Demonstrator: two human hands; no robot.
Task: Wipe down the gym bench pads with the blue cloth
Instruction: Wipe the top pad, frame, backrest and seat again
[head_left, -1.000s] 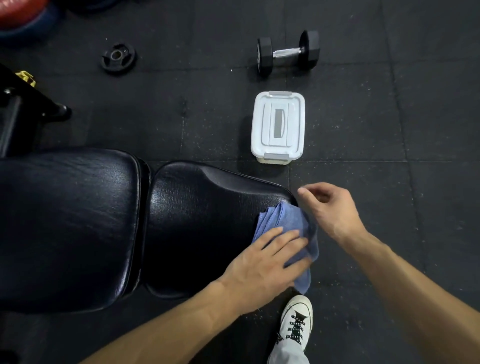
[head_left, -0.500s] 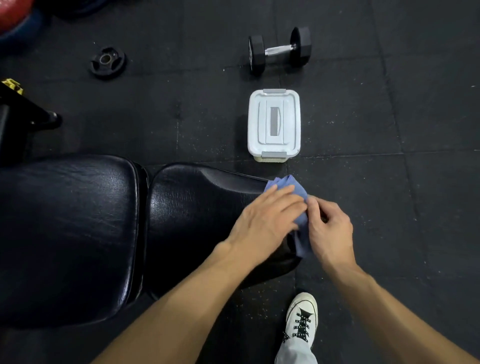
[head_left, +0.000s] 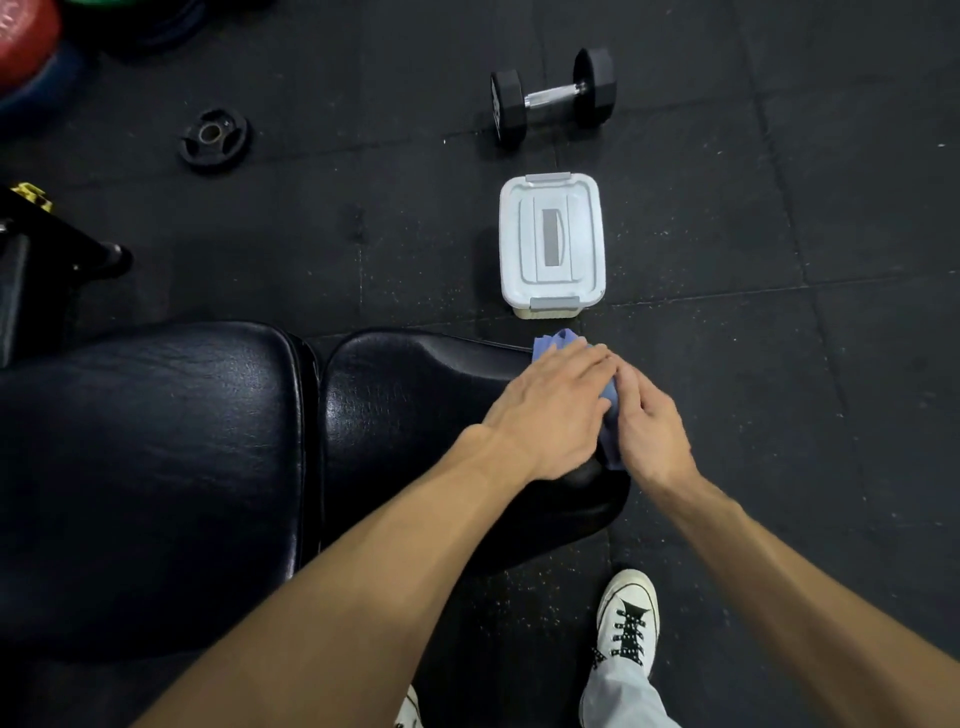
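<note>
The blue cloth (head_left: 558, 341) lies bunched on the narrow right end of the black seat pad (head_left: 410, 395). My left hand (head_left: 545, 410) presses flat on top of the cloth with straight fingers. My right hand (head_left: 647, 426) is beside it at the pad's right edge, fingers curled onto the cloth's hanging side. Only small bits of cloth show between and beyond my hands. The larger back pad (head_left: 145, 467) fills the left.
A white lidded plastic box (head_left: 551, 244) stands on the floor just beyond the pad end. Farther off lie a black dumbbell (head_left: 553, 96) and a small weight plate (head_left: 213, 136). A machine frame (head_left: 47, 244) is at the left. My white shoe (head_left: 627, 618) stands below.
Both hands have slid the cloth from the near side of the seat pad's end toward its far tip, and my right hand has closed in onto the cloth.
</note>
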